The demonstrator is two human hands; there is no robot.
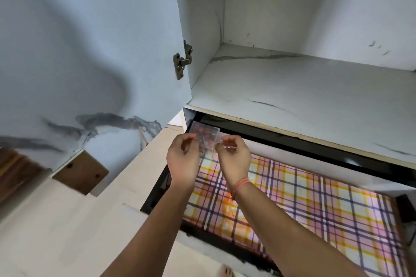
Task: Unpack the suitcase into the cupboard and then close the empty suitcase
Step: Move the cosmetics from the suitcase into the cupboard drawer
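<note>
Unpacking looked unfinished: the suitcase (pixel 155 191) lay open at lower right with a plaid cloth (pixel 304 204) inside, and closing it was yet to come. At centre frame, below the cupboard shelf (pixel 304 87), a small clear packet (pixel 204 134) of reddish items was held between both hands. The left hand (pixel 183 159) and right hand (pixel 234 155), arms reaching up from the bottom edge, pinched its sides with curled fingers.

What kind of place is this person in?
Probably a bedroom or storage corner at home: a cupboard with its door open, an open suitcase holding plaid cloth below its shelf, and a clear packet pinched by the left hand and right hand.
</note>
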